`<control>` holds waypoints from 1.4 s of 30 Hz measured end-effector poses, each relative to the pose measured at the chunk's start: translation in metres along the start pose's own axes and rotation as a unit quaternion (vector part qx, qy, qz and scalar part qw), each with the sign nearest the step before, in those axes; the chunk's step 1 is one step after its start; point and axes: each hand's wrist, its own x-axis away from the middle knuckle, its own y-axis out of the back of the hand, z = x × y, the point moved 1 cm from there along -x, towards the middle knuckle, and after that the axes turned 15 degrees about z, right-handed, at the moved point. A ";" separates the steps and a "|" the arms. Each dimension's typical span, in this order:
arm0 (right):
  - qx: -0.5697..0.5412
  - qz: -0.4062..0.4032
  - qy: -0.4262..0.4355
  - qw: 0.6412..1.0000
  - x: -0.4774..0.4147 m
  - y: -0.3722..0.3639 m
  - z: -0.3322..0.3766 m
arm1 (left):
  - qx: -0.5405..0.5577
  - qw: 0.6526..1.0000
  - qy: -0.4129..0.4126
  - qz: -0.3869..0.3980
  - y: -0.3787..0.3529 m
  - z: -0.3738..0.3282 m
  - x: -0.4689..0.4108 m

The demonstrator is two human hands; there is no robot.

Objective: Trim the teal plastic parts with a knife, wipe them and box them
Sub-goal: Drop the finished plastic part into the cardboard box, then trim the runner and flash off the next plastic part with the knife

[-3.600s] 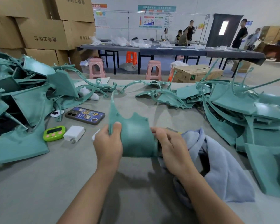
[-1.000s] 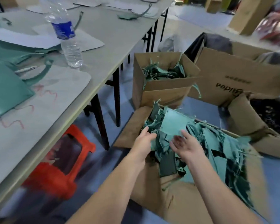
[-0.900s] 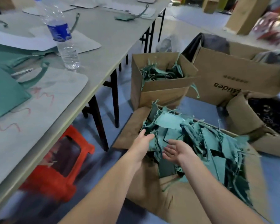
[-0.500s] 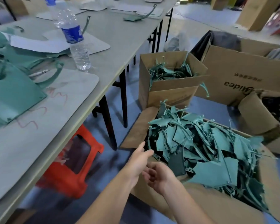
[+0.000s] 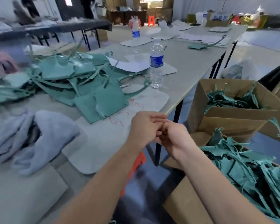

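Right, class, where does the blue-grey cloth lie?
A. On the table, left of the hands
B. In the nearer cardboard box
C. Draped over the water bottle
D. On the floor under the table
A: the cloth lies bunched on the table, to the left of the left hand and right hand, touching neither.

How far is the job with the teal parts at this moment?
Done: the near box and the box behind it hold many teal pieces. In hand: nothing; the left hand and right hand touch each other, no part visible in them. Left: a pile of teal parts on the table, near the cloth.
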 end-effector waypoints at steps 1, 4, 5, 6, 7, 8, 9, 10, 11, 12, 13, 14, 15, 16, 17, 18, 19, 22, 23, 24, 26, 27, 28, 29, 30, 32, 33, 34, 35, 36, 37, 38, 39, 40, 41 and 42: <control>0.026 0.026 -0.001 0.999 -0.004 -0.018 0.001 | -0.006 1.000 -0.014 -0.014 0.017 -0.006 0.007; 0.095 0.116 -0.006 0.989 -0.016 -0.072 -0.003 | -0.022 0.996 -0.041 -0.072 0.072 -0.022 0.037; 0.123 0.146 -0.005 0.982 -0.020 -0.090 -0.008 | -0.037 0.993 -0.044 -0.103 0.091 -0.026 0.049; 0.152 0.176 -0.001 0.973 -0.025 -0.107 -0.014 | -0.055 0.987 -0.045 -0.142 0.110 -0.028 0.062; 0.183 0.204 0.005 0.962 -0.030 -0.125 -0.021 | -0.071 0.979 -0.045 -0.187 0.128 -0.028 0.074; 0.216 0.230 0.010 0.949 -0.035 -0.143 -0.029 | -0.081 0.968 -0.045 -0.234 0.146 -0.027 0.088; 0.254 0.248 0.017 0.935 -0.042 -0.160 -0.037 | -0.089 0.955 -0.046 -0.280 0.163 -0.025 0.101; 0.298 0.254 0.029 0.920 -0.049 -0.177 -0.045 | -0.095 0.941 -0.047 -0.322 0.178 -0.022 0.114; 0.343 0.251 0.046 0.904 -0.057 -0.194 -0.053 | -0.100 0.927 -0.049 -0.358 0.192 -0.018 0.126; 0.385 0.247 0.063 0.887 -0.063 -0.211 -0.059 | -0.099 0.915 -0.047 -0.389 0.207 -0.013 0.139; 0.417 0.252 0.073 0.870 -0.070 -0.229 -0.066 | -0.089 0.902 -0.041 -0.420 0.221 -0.008 0.151; 0.436 0.263 0.077 0.857 -0.075 -0.245 -0.073 | -0.070 0.890 -0.036 -0.450 0.234 -0.003 0.165; 0.445 0.275 0.073 0.849 -0.081 -0.262 -0.081 | -0.060 0.871 -0.031 -0.486 0.250 0.004 0.179; 0.444 0.285 0.063 0.847 -0.085 -0.277 -0.089 | -0.073 0.846 -0.027 -0.528 0.266 0.012 0.194; 0.434 0.290 0.050 0.851 -0.089 -0.290 -0.097 | -0.099 0.817 -0.018 -0.568 0.283 0.020 0.210; 0.428 0.290 0.045 0.855 -0.094 -0.302 -0.104 | -0.114 0.791 -0.008 -0.601 0.299 0.028 0.226; 0.431 0.286 0.052 0.854 -0.099 -0.313 -0.109 | -0.114 0.775 0.002 -0.622 0.315 0.036 0.240; 0.509 0.268 0.085 0.814 -0.121 -0.334 -0.114 | -0.070 0.762 0.043 -0.642 0.345 0.067 0.267; 0.541 0.262 0.087 0.794 -0.130 -0.339 -0.114 | -0.056 0.762 0.056 -0.643 0.352 0.078 0.273; 0.573 0.255 0.086 0.774 -0.141 -0.343 -0.113 | -0.052 0.762 0.070 -0.641 0.355 0.089 0.275; 0.646 0.225 0.077 0.726 -0.166 -0.344 -0.109 | -0.070 0.767 0.115 -0.627 0.360 0.106 0.275; 0.681 0.202 0.076 0.700 -0.179 -0.343 -0.107 | -0.081 0.772 0.135 -0.616 0.363 0.110 0.274; 0.709 0.178 0.079 0.678 -0.191 -0.342 -0.104 | -0.093 0.778 0.150 -0.603 0.366 0.112 0.271; 0.725 0.162 0.084 0.664 -0.199 -0.341 -0.102 | -0.109 0.784 0.162 -0.590 0.367 0.114 0.268; 0.729 0.159 0.091 0.660 -0.206 -0.341 -0.101 | -0.127 0.788 0.173 -0.577 0.368 0.116 0.267; 0.721 0.188 0.106 0.659 -0.215 -0.353 -0.104 | -0.151 0.791 0.183 -0.564 0.369 0.119 0.264; 0.713 0.219 0.112 0.657 -0.216 -0.364 -0.107 | -0.154 0.791 0.184 -0.562 0.370 0.121 0.263; 0.708 0.255 0.124 0.647 -0.215 -0.379 -0.112 | -0.154 0.791 0.187 -0.562 0.372 0.122 0.263; 0.708 0.286 0.150 0.628 -0.214 -0.395 -0.118 | -0.152 0.790 0.189 -0.563 0.373 0.122 0.263; 0.713 0.309 0.181 0.603 -0.214 -0.411 -0.125 | -0.149 0.789 0.189 -0.565 0.375 0.122 0.263; 0.722 0.321 0.206 0.577 -0.214 -0.427 -0.132 | -0.144 0.789 0.187 -0.567 0.376 0.122 0.264; 0.735 0.323 0.217 0.555 -0.214 -0.440 -0.139 | -0.138 0.791 0.182 -0.568 0.376 0.122 0.265; 0.753 0.315 0.211 0.538 -0.216 -0.450 -0.145 | -0.130 0.793 0.178 -0.568 0.377 0.122 0.265; 0.771 0.300 0.196 0.526 -0.218 -0.458 -0.152 | -0.122 0.794 0.173 -0.569 0.377 0.122 0.267; 0.783 0.286 0.183 0.521 -0.219 -0.462 -0.159 | -0.116 0.795 0.171 -0.570 0.377 0.122 0.268; 0.786 0.276 0.179 0.524 -0.218 -0.463 -0.166 | -0.114 0.795 0.169 -0.572 0.377 0.122 0.270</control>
